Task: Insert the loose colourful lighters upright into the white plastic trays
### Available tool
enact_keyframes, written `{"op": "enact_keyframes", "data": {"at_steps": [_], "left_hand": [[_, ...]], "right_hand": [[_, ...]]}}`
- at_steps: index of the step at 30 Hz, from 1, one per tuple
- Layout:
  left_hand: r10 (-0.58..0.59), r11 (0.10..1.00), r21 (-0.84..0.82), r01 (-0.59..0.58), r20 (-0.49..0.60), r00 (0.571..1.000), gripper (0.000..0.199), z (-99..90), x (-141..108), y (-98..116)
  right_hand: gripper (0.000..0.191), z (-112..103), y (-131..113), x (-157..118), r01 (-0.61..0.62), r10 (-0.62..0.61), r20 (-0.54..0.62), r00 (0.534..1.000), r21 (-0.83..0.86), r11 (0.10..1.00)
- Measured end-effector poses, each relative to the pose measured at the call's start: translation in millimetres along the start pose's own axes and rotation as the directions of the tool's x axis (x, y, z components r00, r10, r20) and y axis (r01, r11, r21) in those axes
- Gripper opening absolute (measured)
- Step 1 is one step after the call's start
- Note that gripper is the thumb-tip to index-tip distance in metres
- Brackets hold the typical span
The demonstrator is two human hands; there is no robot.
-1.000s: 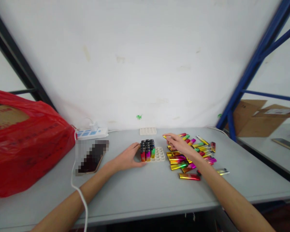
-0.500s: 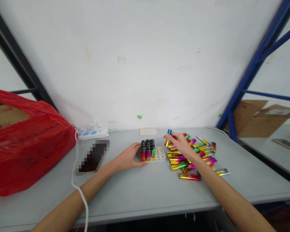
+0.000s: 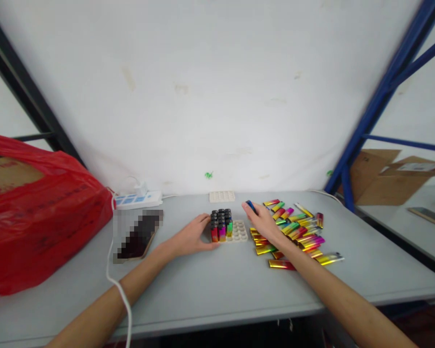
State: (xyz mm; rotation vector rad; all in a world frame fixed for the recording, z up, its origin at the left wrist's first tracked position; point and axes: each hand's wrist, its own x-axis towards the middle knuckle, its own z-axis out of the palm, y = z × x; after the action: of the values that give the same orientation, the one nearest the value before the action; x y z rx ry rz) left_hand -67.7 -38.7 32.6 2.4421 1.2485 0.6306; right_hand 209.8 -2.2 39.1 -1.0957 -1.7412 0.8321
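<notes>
Grey table (image 3: pixel 188 290), loose lighters (image 3: pixel 300 234) at R; L hand (image 3: pixel 194 237), spread, curves round L side of part-filled tray (image 3: pixel 241 233); R hand (image 3: pixel 263 220), apart from tray, pinches one lighter (image 3: pixel 251 207). Vs half a sec ago, this lighter slants, was near-upright; tray load unchanged, i.e. this pc remains outside it.

Big and bright at the left, a red plastic bag (image 3: pixel 61 222) bulges on the grey table (image 3: pixel 217 290), brown packaging (image 3: pixel 10 178) showing within! Just beside it, a white power strip (image 3: pixel 152 198) carries a white plug (image 3: pixel 140 188), and nearer the front lies a dark phone (image 3: pixel 142 238), partly pixelated. A white cable (image 3: pixel 109 268) snakes past. Green scribble (image 3: pixel 209 175) on the white wall (image 3: pixel 217 96)! And beyond the blue metal frame (image 3: pixel 375 96), an open cardboard box (image 3: pixel 391 188)!
</notes>
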Motion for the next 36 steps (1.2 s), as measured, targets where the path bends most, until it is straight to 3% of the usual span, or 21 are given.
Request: {"op": "enact_keyframes", "data": {"at_steps": [3,10,14,19,24,29,32,36], "left_hand": [[0.011,1.000,-0.002,-0.011,-0.004,1.000,0.068,0.0,0,0],[0.019,1.000,0.012,-0.019,-0.011,1.000,0.067,0.3,0,-2],[0.012,1.000,0.019,-0.012,0.000,1.000,0.066,0.5,0,-2],[0.014,1.000,0.007,-0.013,-0.009,1.000,0.070,0.5,0,-1],[0.026,1.000,0.000,-0.026,-0.013,1.000,0.069,0.9,0,-2],[0.028,1.000,-0.010,-0.028,-0.001,1.000,0.071,0.3,-1,-2],[0.035,0.999,-0.003,-0.035,0.006,0.999,0.069,0.0,-1,-2],[0.031,0.999,0.015,-0.031,0.012,0.999,0.067,0.5,-1,-1]], "right_hand": [[0.063,1,-3,-2,0.047,-0.061,-0.104,0.993,-0.128,0.991],[0.052,3,-1,-1,-0.013,-0.013,-0.153,0.988,-0.171,0.985],[0.051,2,2,1,0.021,-0.061,-0.181,0.982,-0.212,0.977],[0.045,-8,-6,-3,0.152,-0.148,0.032,0.988,-0.258,0.954],[0.046,-12,-17,-8,0.403,-0.329,0.241,0.913,-0.413,0.817],[0.048,-10,-23,-12,0.360,-0.239,0.335,0.911,-0.365,0.859],[0.049,-10,-24,-13,0.349,-0.209,0.419,0.884,-0.292,0.890],[0.048,-4,-22,-13,0.399,-0.203,0.480,0.854,-0.351,0.847]]}}
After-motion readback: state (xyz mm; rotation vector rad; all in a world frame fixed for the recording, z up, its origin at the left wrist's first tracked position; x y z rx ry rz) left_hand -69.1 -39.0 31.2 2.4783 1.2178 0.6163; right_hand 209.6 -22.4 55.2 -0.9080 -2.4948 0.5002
